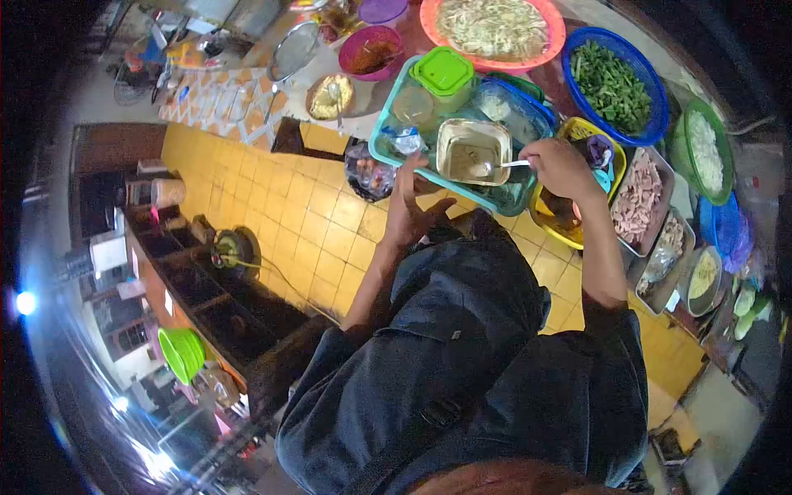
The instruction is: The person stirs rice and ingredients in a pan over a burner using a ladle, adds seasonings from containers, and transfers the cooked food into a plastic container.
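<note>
My right hand (564, 168) grips the handle of a white spoon (513, 164). The spoon's bowl reaches into a square cream-coloured tub (446, 148), which has a little greyish-brown stuff at the bottom. The tub stands in a teal tray (381, 136) together with a lime-lidded container (443, 73) and a small white-and-blue packet (406, 140). At the tray's near left edge is my left hand (408, 210), open, with thumb and fingers spread and nothing held.
A yellow basket (551, 229) stands right of the tray. Beyond are a blue basket of chopped greens (612, 87), a pink basin of shredded vegetables (495, 31) and a metal tray of cut pinkish pieces (639, 198). A dark bag (369, 172) sits left, over yellow floor tiles (289, 214).
</note>
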Available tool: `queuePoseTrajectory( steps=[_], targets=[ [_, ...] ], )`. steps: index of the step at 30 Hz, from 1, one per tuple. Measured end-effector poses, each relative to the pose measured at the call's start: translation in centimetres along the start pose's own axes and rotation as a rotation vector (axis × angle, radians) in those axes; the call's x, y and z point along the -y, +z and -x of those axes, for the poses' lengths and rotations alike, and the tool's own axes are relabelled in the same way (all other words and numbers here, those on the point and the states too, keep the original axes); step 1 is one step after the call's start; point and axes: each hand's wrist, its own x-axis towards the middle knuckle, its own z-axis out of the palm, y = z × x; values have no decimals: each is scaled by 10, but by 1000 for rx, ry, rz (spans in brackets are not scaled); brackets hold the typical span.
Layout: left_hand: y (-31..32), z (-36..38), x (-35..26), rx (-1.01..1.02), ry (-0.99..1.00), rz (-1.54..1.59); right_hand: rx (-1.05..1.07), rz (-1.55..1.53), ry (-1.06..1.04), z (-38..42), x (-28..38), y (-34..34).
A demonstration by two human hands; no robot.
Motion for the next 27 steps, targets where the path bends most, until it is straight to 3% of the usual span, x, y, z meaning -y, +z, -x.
queuePoseTrajectory(
  steps=[3, 4, 5, 7, 8, 10, 11, 13, 14, 15, 17, 18, 19, 20, 21, 22, 23, 24, 25, 26, 27],
  targets=[
    [-2, -6, 12, 82, 56, 118, -88, -8, 24, 19, 6, -6],
    [-7, -14, 2, 150, -173, 251, -118, -7, 36, 28, 10, -10],
    [-10, -29, -7, 162, 17, 240, -138, -2, 63, 38, 15, -12],
    [0, -56, 8, 401, 164, 168, -273, -64, 197, 63, 29, -16],
    [8, -70, 11, 426, 190, 181, -317, -74, 182, 78, 36, -19],
    [26, -95, 7, 931, 30, -137, -402, -127, 317, 104, 55, -17],
    [36, -105, 7, 959, 65, -127, -488, -122, 347, 119, 59, -12],
    [61, -118, 9, 1212, 177, -437, -523, -115, 486, 148, 85, -7],
    [75, -123, 17, 1284, 251, -424, -537, -117, 584, 161, 95, -4],
    [104, -125, 51, 1315, 301, -417, -611, -122, 587, 176, 93, 12],
    [169, -128, 112, 1639, 620, -536, -740, -190, 692, 201, 113, 35],
    [141, -124, 70, 1464, 261, -376, -777, -184, 748, 211, 127, 42],
    [107, -124, 37, 1546, -151, -327, -764, -203, 884, 220, 145, 48],
    [203, -120, 170, 1394, 192, -288, -752, -230, 1020, 229, 161, 56],
    [168, -121, 122, 1557, -330, -298, -794, -234, 1081, 240, 174, 66],
    [146, -118, 89, 1423, 73, -201, -830, -245, 1095, 249, 185, 77],
    [157, -121, 103, 1479, -169, -250, -868, -254, 1112, 258, 197, 90],
    [178, -131, 141, 1592, -119, -199, -956, -255, 1114, 268, 207, 103],
    [184, -136, 144, 1603, -264, -297, -1002, -251, 1177, 279, 220, 114],
    [167, -133, 125, 1601, -198, -263, -1022, -274, 1233, 289, 234, 125],
    [202, -134, 180, 1572, -238, -148, -1035, -302, 1286, 296, 249, 134]
  ],
)
